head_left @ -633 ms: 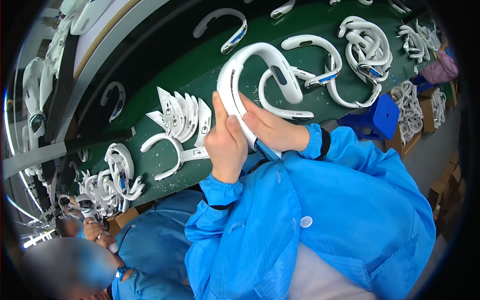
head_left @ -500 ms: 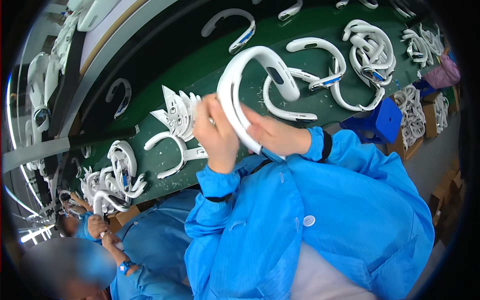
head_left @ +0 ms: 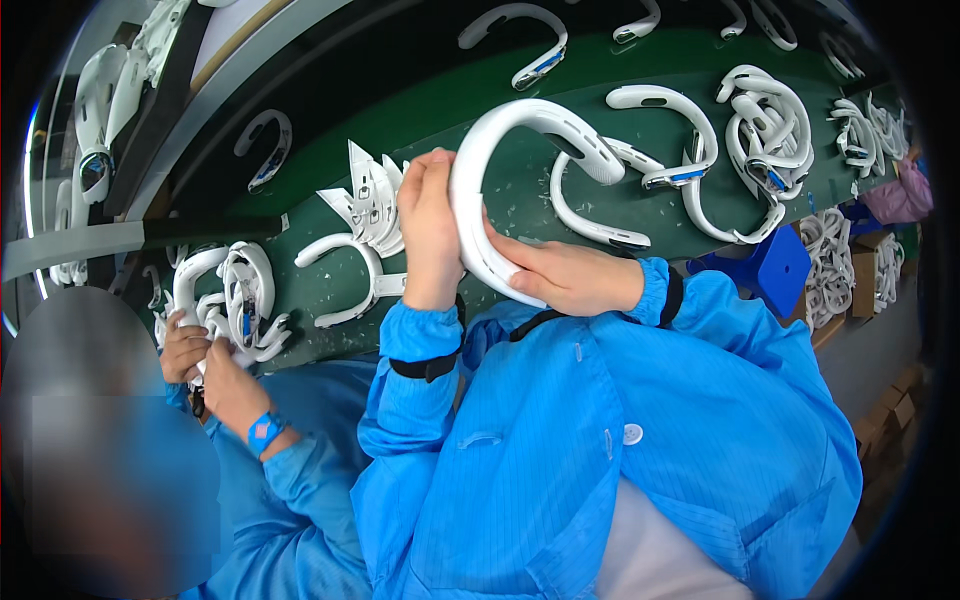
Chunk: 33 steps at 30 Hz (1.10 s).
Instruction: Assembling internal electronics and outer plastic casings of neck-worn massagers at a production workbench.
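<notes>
A white, curved neck fan (head_left: 476, 170) with small slots along its outer edge is held up over the bench in front of me. My left hand (head_left: 430, 225) grips its left side, fingers pointing up along the curve. Around the lower end my right hand (head_left: 570, 278) is closed, thumb lying on the white shell. Behind it on the green bench lie more neck fans (head_left: 690, 125), some showing a blue strip inside. Left of my hands are a stack of flat white shell pieces (head_left: 372, 205) and another curved white part (head_left: 372, 262).
Tangled neck fans (head_left: 765, 130) pile up at the right of the green bench (head_left: 440, 130). A blue stool (head_left: 770, 270) and boxes of white parts (head_left: 826, 260) stand beyond. At my left a co-worker's hands (head_left: 215, 370) hold a white part beside another pile (head_left: 245, 300).
The neck fan has turned slightly in my hands, its slotted outer edge now showing more. My view has shifted a little. The co-worker's hands have moved up toward the pile.
</notes>
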### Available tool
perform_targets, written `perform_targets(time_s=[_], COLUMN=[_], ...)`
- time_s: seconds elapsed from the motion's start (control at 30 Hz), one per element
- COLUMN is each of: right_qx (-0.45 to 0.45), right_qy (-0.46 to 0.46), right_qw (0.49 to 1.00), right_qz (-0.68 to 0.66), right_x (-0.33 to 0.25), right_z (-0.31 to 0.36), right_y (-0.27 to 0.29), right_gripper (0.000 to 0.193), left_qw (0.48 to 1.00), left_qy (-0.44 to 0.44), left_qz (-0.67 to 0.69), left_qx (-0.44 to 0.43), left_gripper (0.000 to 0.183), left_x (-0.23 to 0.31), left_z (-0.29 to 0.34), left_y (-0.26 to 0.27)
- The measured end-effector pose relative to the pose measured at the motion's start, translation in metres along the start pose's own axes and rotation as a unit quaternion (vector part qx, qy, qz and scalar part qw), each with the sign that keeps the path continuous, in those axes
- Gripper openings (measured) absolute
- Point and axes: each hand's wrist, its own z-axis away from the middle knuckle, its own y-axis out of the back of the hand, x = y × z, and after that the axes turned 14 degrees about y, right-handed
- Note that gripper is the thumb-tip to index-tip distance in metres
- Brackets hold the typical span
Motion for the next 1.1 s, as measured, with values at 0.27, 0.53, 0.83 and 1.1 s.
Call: perform_targets(time_s=[0.27,0.53,0.83,1.1], right_qx=[0.057,0.07,0.075,0.06], right_qy=[-0.044,-0.026,-0.006,0.007], right_qw=[0.986,0.997,0.992,0.954], right_qz=[0.15,0.021,0.103,-0.295], right_x=[-0.005,-0.011,-0.001,0.03], right_z=[0.004,0.014,0.022,0.042], right_y=[-0.005,0.01,0.008,0.018], right_gripper=[0.063,0.054,0.051,0.056], left_qw=[0.998,0.995,0.997,0.948], left_qy=[-0.024,0.066,0.039,0.187], left_qz=[0.051,0.055,0.036,0.155], left_qx=[-0.001,-0.059,-0.051,-0.208], left_gripper=[0.032,0.034,0.034,0.035], left_x=[0.001,0.007,0.0,0.003], left_z=[-0.004,-0.01,-0.01,-0.016], left_y=[-0.02,-0.023,-0.041,-0.046])
